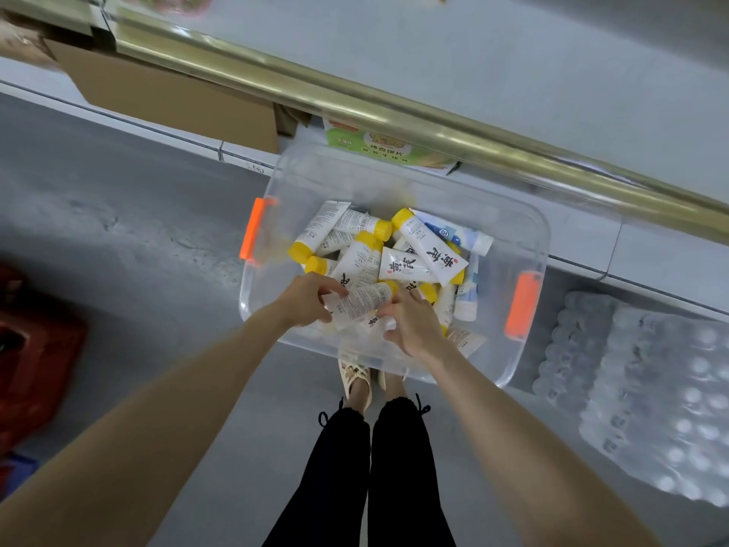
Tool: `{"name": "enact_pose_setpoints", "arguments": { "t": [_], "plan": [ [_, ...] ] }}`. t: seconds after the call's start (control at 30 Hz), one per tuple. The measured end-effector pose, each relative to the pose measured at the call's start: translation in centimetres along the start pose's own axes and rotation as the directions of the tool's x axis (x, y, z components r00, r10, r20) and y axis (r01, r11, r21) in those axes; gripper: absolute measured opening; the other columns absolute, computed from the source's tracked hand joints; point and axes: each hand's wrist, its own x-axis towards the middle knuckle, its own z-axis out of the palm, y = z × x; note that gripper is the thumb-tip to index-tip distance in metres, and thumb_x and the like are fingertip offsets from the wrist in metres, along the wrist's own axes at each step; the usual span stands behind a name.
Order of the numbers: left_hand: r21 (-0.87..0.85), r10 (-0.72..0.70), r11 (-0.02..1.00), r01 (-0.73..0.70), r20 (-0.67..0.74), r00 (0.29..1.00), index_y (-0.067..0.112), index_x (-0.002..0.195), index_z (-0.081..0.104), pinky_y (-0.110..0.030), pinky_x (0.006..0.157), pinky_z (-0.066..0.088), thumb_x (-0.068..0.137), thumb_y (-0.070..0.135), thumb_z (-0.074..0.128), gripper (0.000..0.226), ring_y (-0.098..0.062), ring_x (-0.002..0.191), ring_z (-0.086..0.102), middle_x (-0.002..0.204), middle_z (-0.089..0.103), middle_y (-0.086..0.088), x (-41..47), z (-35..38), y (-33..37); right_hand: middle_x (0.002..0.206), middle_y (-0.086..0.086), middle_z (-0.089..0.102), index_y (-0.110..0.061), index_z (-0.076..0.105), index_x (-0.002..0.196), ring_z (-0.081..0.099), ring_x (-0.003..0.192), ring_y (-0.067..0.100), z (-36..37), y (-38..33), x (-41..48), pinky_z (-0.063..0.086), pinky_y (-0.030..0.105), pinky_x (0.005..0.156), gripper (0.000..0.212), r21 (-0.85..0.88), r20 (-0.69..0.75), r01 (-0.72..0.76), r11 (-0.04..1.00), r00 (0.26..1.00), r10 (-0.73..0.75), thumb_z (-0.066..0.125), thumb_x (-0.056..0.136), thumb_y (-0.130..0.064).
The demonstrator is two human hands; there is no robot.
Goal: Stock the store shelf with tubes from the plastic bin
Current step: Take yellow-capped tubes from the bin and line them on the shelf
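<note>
Not much of the job looks done yet. The plastic bin [507, 215] sits on the floor at the person's feet and holds a loose heap of tubes [426, 250], mostly white with yellow caps, lying criss-cross on each other. The stretch of store shelf [473, 65] in view, well beyond both grips and behind a brass-coloured rail [355, 92], shows no tubes that I can make out, so I'd judge the stocking is at an early stage, or at least that plenty is left to carry up.

Both bare arms reach down into the near end of the bin. The left grip [311, 298] has thumb and fingers pinched on the flat crimped end of one tube [363, 302]. That tube runs from this grip across toward the right grip [412, 325], its yellow cap just beside the right fingertips. The right grip is turned back-up with the fingers curled down into the heap. The picture is smeared there, and I cannot tell whether it has closed on anything or is only touching.

The rest of the heap lies just beyond both grips, toward the shelf. A few blue-and-white tubes [467, 294] lie beyond the right grip on its outer side. My guess is this is the picking-up step, with lifting and placing on the shelf to come.
</note>
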Motion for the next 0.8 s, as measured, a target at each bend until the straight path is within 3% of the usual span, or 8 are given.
{"name": "enact_pose_setpoints", "arguments": {
  "t": [0.13, 0.27, 0.43, 0.5, 0.57, 0.63, 0.73, 0.8],
  "plan": [
    [-0.033, 0.028, 0.999, -0.030, -0.068, 0.997, 0.018, 0.116, 0.066, -0.011, 0.067, 0.033, 0.073, 0.002, 0.075, 0.046, -0.012, 0.076, 0.048, 0.083, 0.052, 0.003, 0.3, -0.1, -0.6, 0.127, 0.006, 0.042, -0.027, 0.060, 0.122, 0.033, 0.126, 0.027, 0.6, -0.3, 0.6, 0.032, 0.040, 0.102, 0.034, -0.117, -0.035, 0.031, 0.993, 0.999, -0.035, 0.058, 0.089, -0.020],
    [-0.076, 0.057, 0.995, -0.067, -0.126, 0.990, 0.012, 0.113, 0.068, -0.007, 0.062, 0.038, 0.073, 0.005, 0.076, 0.041, -0.008, 0.071, 0.050, 0.089, 0.061, -0.003, 0.2, -0.1, -0.5, 0.122, 0.003, 0.047, -0.021, 0.066, 0.113, 0.034, 0.123, 0.025, 0.4, 0.0, 0.6, 0.031, 0.036, 0.097, 0.026, -0.106, -0.073, 0.090, 0.990, 0.993, -0.098, 0.055, 0.090, -0.024],
    [-0.054, 0.109, 0.991, -0.122, -0.207, 0.972, 0.002, 0.107, 0.070, 0.002, 0.060, 0.034, 0.077, 0.010, 0.074, 0.031, -0.013, 0.086, 0.055, 0.103, 0.069, -0.015, -0.8, 0.3, 1.6, 0.123, -0.001, 0.059, -0.017, 0.064, 0.114, 0.044, 0.120, 0.023, -1.7, 0.5, -1.3, 0.034, 0.033, 0.097, 0.028, -0.051, -0.104, 0.113, 0.992, 0.988, -0.118, 0.046, 0.094, -0.020],
    [-0.035, 0.129, 0.990, -0.140, -0.215, 0.968, 0.003, 0.105, 0.071, -0.003, 0.066, 0.038, 0.079, 0.015, 0.073, 0.028, -0.019, 0.092, 0.061, 0.105, 0.070, -0.013, -1.5, -0.1, 2.8, 0.120, 0.004, 0.061, -0.014, 0.061, 0.115, 0.050, 0.116, 0.026, -3.4, 0.7, -2.2, 0.039, 0.035, 0.093, 0.026, -0.060, -0.121, 0.071, 0.996, 0.990, -0.078, 0.047, 0.093, -0.016],
    [0.018, 0.152, 0.988, -0.151, -0.204, 0.967, 0.006, 0.103, 0.072, -0.024, 0.080, 0.047, 0.082, 0.021, 0.071, 0.026, -0.023, 0.098, 0.062, 0.105, 0.070, -0.010, -2.6, -0.8, 4.3, 0.119, 0.008, 0.062, -0.014, 0.058, 0.116, 0.054, 0.112, 0.029, -5.3, 1.0, -3.4, 0.043, 0.036, 0.087, 0.026, -0.034, -0.139, -0.022, 0.999, 0.990, 0.018, 0.048, 0.092, -0.013],
    [0.091, 0.172, 0.984, -0.156, -0.198, 0.965, 0.010, 0.100, 0.073, -0.036, 0.084, 0.048, 0.082, 0.028, 0.069, 0.025, -0.025, 0.098, 0.062, 0.101, 0.070, -0.009, -3.9, -2.0, 5.7, 0.117, 0.011, 0.063, -0.014, 0.058, 0.116, 0.056, 0.111, 0.031, -7.7, 1.2, -4.7, 0.045, 0.036, 0.084, 0.026, 0.074, -0.146, -0.110, 0.991, 0.982, 0.120, 0.049, 0.091, -0.013],
    [0.117, 0.221, 0.973, -0.200, -0.208, 0.953, 0.011, 0.096, 0.073, -0.028, 0.078, 0.041, 0.084, 0.030, 0.067, 0.024, -0.025, 0.098, 0.060, 0.100, 0.067, -0.006, -6.1, -4.2, 8.1, 0.106, 0.014, 0.064, -0.012, 0.062, 0.112, 0.059, 0.101, 0.031, -11.8, 1.1, -6.4, 0.043, 0.032, 0.076, 0.024, 0.200, -0.118, -0.145, 0.969, 0.978, 0.170, 0.056, 0.089, -0.017],
    [0.115, 0.247, 0.967, -0.225, -0.243, 0.938, 0.009, 0.097, 0.072, -0.022, 0.069, 0.036, 0.086, 0.028, 0.066, 0.023, -0.021, 0.091, 0.059, 0.096, 0.064, -0.006, -8.1, -6.0, 10.4, 0.092, 0.011, 0.061, -0.010, 0.064, 0.099, 0.057, 0.087, 0.028, -15.2, 1.0, -7.7, 0.037, 0.028, 0.068, 0.016, 0.234, -0.133, -0.145, 0.961, 0.975, 0.179, 0.059, 0.087, -0.020]
  ]
}}
